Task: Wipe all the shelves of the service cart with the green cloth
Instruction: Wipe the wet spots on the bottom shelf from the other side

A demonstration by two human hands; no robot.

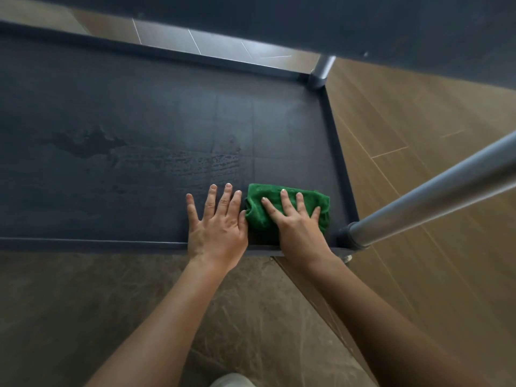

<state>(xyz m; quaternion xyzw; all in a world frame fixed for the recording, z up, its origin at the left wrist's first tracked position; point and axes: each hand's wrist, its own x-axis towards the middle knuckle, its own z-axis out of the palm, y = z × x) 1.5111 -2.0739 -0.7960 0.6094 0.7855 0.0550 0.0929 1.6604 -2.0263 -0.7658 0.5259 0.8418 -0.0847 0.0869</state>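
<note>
1. My right hand (296, 222) is flat on the green cloth (258, 198), fingers straight and spread. The palm bears down on it, with nothing clenched and nothing pinched.
2. The cloth sits bunched on the lower shelf (139, 121), just beside the foot of the near corner post (353, 233).
3. My left hand (217, 227) lies on the far side of the cloth from the post. It is flat on bare shelf with straight fingers and holds nothing, and its thumb side is right up against the cloth's edge.
4. I take the step in hand to be wiping this lower shelf, down in the corner by the post.
5. Damp streaks (181, 163) show well away from the post, across the middle of the shelf, so I judge that stretch has been wiped. The strip running back from the post along the side rim looks drier to me.
6. The next move calls for a flat palm and even weight. I would slide the cloth away from the post in a straight pass, since a bunched cloth can roll under the hand if I push from the fingertips.
7. The angle at the post's foot also needs the cloth worked tight into the front rim (83, 243).
8. The upper shelf (307, 18) overhangs beyond the post. I cannot tell from here whether it has been wiped.
</note>
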